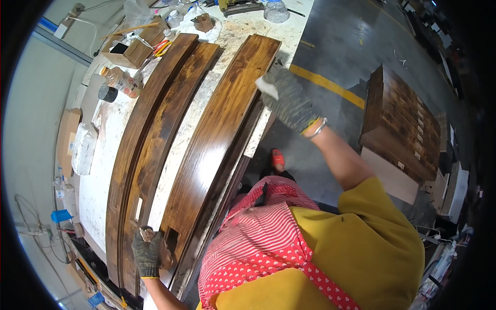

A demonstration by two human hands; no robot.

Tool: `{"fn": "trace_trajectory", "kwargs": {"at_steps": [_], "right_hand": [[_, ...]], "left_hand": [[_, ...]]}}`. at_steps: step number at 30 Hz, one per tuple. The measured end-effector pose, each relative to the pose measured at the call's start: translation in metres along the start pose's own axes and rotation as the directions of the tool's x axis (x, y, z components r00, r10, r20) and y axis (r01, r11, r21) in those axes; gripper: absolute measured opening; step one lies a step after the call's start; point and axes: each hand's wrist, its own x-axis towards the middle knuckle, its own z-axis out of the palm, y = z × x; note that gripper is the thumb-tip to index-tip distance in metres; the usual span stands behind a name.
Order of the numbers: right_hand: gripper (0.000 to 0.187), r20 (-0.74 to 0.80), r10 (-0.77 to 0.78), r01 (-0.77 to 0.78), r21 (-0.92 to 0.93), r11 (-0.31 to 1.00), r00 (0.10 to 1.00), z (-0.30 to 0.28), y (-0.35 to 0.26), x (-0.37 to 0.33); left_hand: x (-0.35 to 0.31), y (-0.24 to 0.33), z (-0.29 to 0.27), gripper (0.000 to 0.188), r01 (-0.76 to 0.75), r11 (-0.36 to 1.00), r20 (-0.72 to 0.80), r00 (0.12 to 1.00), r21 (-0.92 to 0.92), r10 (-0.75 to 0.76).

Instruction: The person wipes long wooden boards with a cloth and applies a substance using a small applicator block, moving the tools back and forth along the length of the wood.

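A glossy dark-brown wooden board (pixel 217 124) lies lengthwise in front of me on the workbench. My right hand (pixel 289 98), in a grey knitted glove, is closed on a white pad (pixel 267 88) beside the board's far right edge. At the near end, my left hand (pixel 147 253), gloved the same way, is closed by the board's left side. Something pale and crumpled shows at its fingers, too small to name. A rectangular cutout (pixel 171 237) sits in the board next to that hand. Two more brown boards, a left one (pixel 150 113) and a right one (pixel 175 111), lie alongside.
On the bench's left stand an orange-capped bottle (pixel 121 81), a dark jar (pixel 107 93) and a white wrapped bundle (pixel 84 148). Farther back are a cardboard box (pixel 135 51) and a clear plastic tub (pixel 276 11). Stacked brown panels (pixel 400 124) stand on the floor at right.
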Motion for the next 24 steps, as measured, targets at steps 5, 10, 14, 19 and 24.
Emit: {"fn": "trace_trajectory", "kwargs": {"at_steps": [5,10,14,19,24], "right_hand": [[0.039,0.205,0.1,-0.139,0.185,0.973,0.974,0.01,-0.107,-0.066],[0.053,0.582,-0.213,-0.017,0.364,0.931,0.785,0.002,-0.2,-0.094],[0.038,0.155,-0.046,-0.011,0.344,0.939,0.987,-0.007,-0.164,-0.08],[0.032,0.009,-0.037,0.035,0.169,0.985,0.999,0.012,-0.111,-0.056],[0.028,0.188,-0.276,0.246,0.167,0.955,0.943,0.014,-0.173,-0.091]], "left_hand": [[-0.023,-0.036,0.006,0.023,0.001,0.998,-0.09,0.996,0.057,0.004],[-0.03,-0.031,0.006,0.027,-0.093,0.992,-0.116,0.99,-0.085,0.083],[-0.043,-0.034,-0.003,0.023,-0.182,0.981,-0.259,0.953,-0.072,0.158],[-0.052,-0.054,0.01,0.023,-0.049,0.998,-0.413,0.91,-0.028,0.033],[-0.048,-0.071,0.03,0.027,0.011,0.997,-0.552,0.833,-0.071,-0.048]]}}
